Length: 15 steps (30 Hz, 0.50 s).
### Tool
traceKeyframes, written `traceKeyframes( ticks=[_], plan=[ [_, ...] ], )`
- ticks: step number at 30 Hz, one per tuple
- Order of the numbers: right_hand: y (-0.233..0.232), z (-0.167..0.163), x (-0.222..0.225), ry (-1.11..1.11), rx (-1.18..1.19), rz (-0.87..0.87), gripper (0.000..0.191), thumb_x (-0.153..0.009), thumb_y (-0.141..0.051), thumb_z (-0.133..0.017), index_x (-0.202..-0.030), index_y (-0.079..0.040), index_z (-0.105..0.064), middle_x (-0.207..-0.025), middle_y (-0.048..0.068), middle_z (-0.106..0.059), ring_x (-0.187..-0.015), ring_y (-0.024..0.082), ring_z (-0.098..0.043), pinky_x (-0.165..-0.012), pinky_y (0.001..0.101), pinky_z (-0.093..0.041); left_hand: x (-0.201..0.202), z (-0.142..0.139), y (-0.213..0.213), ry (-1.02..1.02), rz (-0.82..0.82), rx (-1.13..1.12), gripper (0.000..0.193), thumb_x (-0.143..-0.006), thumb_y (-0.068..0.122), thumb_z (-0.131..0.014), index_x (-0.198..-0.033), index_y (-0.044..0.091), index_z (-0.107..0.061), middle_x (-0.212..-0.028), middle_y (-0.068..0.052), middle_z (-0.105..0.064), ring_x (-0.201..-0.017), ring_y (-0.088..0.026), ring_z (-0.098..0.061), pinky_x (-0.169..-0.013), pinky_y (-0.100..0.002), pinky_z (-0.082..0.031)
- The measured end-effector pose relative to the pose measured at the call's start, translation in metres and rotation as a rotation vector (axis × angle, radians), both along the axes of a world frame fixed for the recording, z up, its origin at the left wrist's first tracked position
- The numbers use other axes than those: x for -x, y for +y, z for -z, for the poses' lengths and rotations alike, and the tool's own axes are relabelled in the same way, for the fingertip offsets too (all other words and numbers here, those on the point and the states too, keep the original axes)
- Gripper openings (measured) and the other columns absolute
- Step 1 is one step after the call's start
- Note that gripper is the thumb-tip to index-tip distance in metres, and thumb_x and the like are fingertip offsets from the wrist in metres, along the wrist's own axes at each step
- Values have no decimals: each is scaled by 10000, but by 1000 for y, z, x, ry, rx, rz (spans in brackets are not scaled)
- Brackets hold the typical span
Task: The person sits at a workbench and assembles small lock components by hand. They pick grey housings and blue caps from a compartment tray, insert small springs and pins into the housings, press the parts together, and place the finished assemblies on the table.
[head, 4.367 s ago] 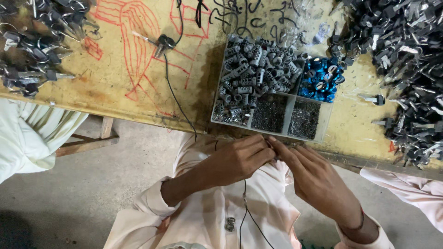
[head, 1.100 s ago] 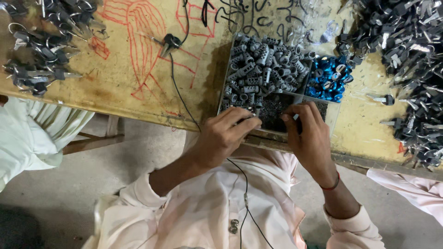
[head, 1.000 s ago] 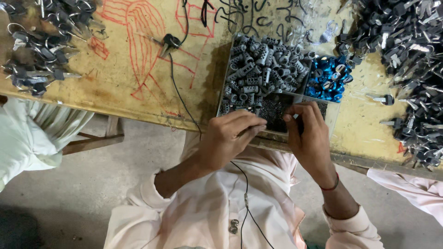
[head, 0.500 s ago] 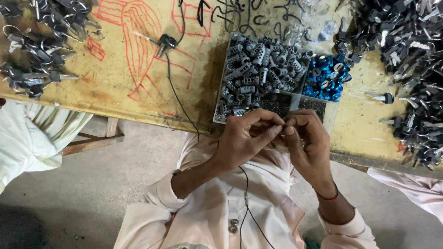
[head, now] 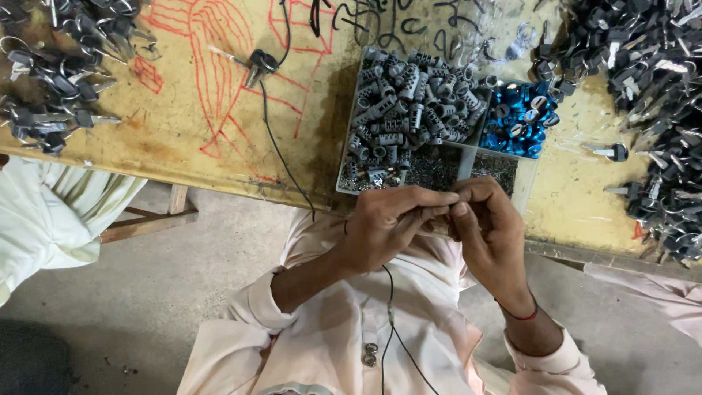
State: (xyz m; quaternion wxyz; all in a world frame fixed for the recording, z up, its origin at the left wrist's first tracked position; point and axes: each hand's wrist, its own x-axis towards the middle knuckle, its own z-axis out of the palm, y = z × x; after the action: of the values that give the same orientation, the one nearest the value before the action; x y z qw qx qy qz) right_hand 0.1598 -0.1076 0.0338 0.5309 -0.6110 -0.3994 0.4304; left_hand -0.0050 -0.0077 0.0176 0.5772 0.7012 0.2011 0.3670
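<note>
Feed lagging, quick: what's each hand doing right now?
Left hand: fingers pinched on something small, hidden.
Right hand: fingertips meeting the left's; contents cannot be told.

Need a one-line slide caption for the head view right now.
Both hands, left hand and right hand, pinch a small part together over the compartment tray of grey cylinders.

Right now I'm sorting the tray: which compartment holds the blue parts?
The far right compartment of the divided tray; it holds blue round caps, while the large left one holds grey cylinders.
</note>
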Motion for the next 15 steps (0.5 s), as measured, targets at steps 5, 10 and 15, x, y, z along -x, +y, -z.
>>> traceKeyframes(
  ticks=[5,10,15],
  plan=[
    [3,-6,3,-607,-129,26,36,-1071,32,-563,-1103,30,-549,-1104,141,-624,-871,142,-650,-743,278,-554,-6,-11,-5,12,-61,84,259,-997,7,-697,-1254,34,-668,-1119,-98,-758,-1028,-172,-772,-863,-283,-644],
    [6,-5,6,-688,-150,64,81,-1055,43,-584,-1105,13,-527,-1107,168,-642,-853,184,-661,-746,298,-562,-10,-17,-9,29,-162,144,135,-976,38,-747,-1110,40,-730,-1009,-73,-772,-922,-126,-768,-787,-255,-621],
    [3,-4,6,-641,-169,59,127,-1053,53,-579,-1125,-4,-492,-1138,184,-628,-937,222,-668,-802,310,-575,-9,-12,-4,47,-26,433,105,-955,43,-767,-1050,0,-755,-911,-45,-761,-797,-59,-670,-699,-235,-565]
  ],
)
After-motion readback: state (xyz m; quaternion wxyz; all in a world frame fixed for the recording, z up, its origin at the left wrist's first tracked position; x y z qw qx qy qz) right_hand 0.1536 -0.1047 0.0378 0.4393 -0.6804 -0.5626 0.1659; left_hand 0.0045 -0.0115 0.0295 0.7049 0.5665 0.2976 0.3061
